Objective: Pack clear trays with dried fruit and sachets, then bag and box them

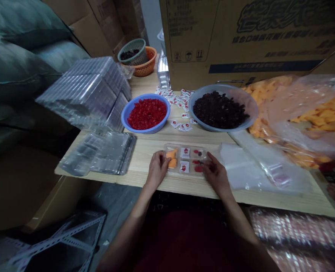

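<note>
A clear plastic tray [176, 147] with several compartments lies near the front edge of the wooden table. Its left compartments hold orange pieces [172, 163], the middle ones small white packets [185, 166] with red print, and the right ones red and dark pieces [198, 168]. My left hand [157, 168] grips the tray's left end, thumb over the orange pieces. At the opposite end my right hand [216, 174] is closed on the tray's edge, its fingers by the red and dark pieces.
Behind the tray stand a blue bowl of red pieces [124, 118] and a bowl of dark pieces [252, 109], with loose packets [181, 101] between. Stacked clear trays [93, 90] rise at left. Plastic bags [241, 170] and a bag of orange pieces [292, 105] lie right. Cartons [196, 41] wall the back.
</note>
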A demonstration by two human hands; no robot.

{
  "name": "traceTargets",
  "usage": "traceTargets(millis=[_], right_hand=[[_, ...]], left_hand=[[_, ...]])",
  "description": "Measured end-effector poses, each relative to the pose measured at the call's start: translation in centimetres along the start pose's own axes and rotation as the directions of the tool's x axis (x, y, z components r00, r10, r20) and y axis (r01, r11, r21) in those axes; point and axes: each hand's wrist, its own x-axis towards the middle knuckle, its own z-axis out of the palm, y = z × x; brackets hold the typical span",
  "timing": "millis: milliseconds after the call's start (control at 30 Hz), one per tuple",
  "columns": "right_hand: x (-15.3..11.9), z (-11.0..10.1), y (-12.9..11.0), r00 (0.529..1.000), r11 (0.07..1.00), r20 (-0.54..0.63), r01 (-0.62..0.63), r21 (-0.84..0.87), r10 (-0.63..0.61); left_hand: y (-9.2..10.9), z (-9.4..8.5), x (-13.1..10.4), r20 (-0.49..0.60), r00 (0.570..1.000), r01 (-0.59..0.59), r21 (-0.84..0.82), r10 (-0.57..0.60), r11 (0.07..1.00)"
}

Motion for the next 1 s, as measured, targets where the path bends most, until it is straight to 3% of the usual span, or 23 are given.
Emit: traceTargets(millis=[67, 167, 267, 367, 467, 567, 633, 733, 867, 933, 1000], right_hand=[[-1.1, -0.4, -0.7, 0.998, 0.987, 0.039, -0.064, 0.146, 0.058], [-3.0, -1.4, -2.0, 0.987, 0.955, 0.096, -0.153, 0.253, 0.132], [-4.7, -2.3, -2.5, 0.965, 0.920, 0.184, -0.237, 0.313, 0.186], [-5.4, -3.0, -2.0, 0.958, 0.914, 0.215, -0.254, 0.317, 0.191], [-5.5, -3.5, -1.5, 0.979, 0.967, 0.165, -0.153, 0.202, 0.121], [-5.6, -4.0, -1.8, 0.997, 0.990, 0.063, 0.041, -0.134, -0.033], [-5.6, -4.3, -2.1, 0.984, 0.895, 0.037, 0.174, -0.411, -0.175], [-4.8, -4.2, -2.1, 0.958, 0.643, 0.083, 0.247, -0.725, -0.275], [-2.2, -4.0, -1.9, 0.988, 0.360, 0.106, 0.141, -0.922, -0.116], [-1.0, -4.3, -2.4, 0.992, 0.333, 0.130, 0.122, -0.935, 0.002], [-0.1, -4.7, -3.0, 0.984, 0.363, 0.153, 0.111, -0.925, 0.087]], left_hand=[[0.3, -0.6, -1.4, 0.044, 0.993, 0.120, -0.271, -0.112, 0.955], [1.1, -1.9, -3.5, 0.210, 0.938, 0.345, -0.601, -0.275, 0.721], [1.8, -2.7, -5.7, 0.461, 0.831, 0.554, -0.645, -0.311, 0.526], [2.4, -2.3, -7.6, 0.603, 0.740, 0.666, -0.596, -0.298, 0.448], [3.0, -1.0, -8.5, 0.556, 0.737, 0.676, -0.601, -0.384, 0.426], [3.1, -0.5, -8.1, 0.499, 0.739, 0.668, -0.627, -0.453, 0.401], [2.7, -1.0, -7.6, 0.445, 0.756, 0.638, -0.667, -0.481, 0.385], [1.5, -2.1, -6.8, 0.378, 0.776, 0.589, -0.722, -0.505, 0.364], [0.4, -3.1, -6.1, 0.335, 0.778, 0.561, -0.751, -0.532, 0.347], [0.2, -3.1, -6.1, 0.326, 0.782, 0.552, -0.759, -0.532, 0.346], [0.3, -3.0, -6.2, 0.333, 0.780, 0.555, -0.760, -0.531, 0.338]])
